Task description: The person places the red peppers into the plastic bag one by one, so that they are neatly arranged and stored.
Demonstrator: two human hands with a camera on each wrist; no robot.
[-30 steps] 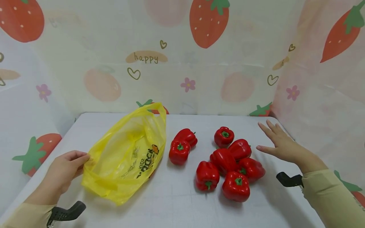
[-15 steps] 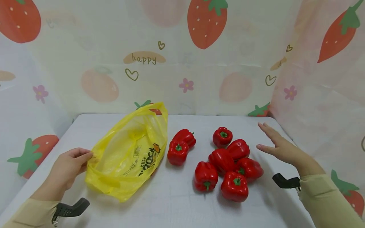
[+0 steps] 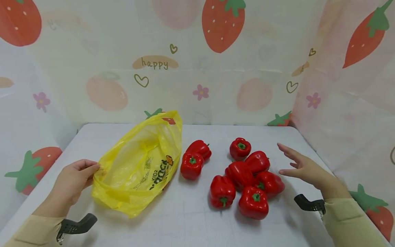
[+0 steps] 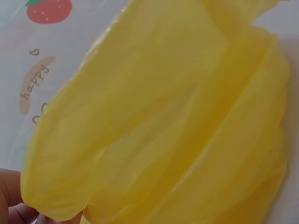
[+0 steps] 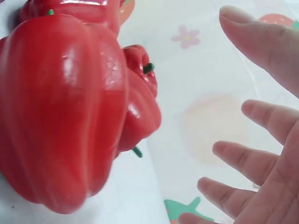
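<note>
My left hand [image 3: 71, 181] pinches the left rim of a yellow plastic bag [image 3: 123, 202] between thumb and fingers. The bag's mouth gapes toward the head camera, and dark printed lettering shows on it. In the left wrist view the yellow bag [image 4: 154, 116] fills most of the picture. To the right of a cluster of red bell peppers, my right hand [image 3: 308, 171] hovers with fingers spread, touching nothing. The nearest bell pepper [image 3: 269, 184] lies left of that hand. In the right wrist view a large bell pepper [image 5: 65, 107] stands apart from the fingertips.
Two more bell peppers [image 3: 192, 166] lie touching beside the bag's right side. Several others, including a front bell pepper [image 3: 253, 203], are grouped right of the middle. A white table [image 3: 191, 226] bears everything, with a strawberry-print cloth [image 3: 200, 44] behind and at the sides.
The right hand has dropped lower, and its fingers have bent a little more. The left hand and bag shifted slightly right in view, while the peppers stay where they lie.
</note>
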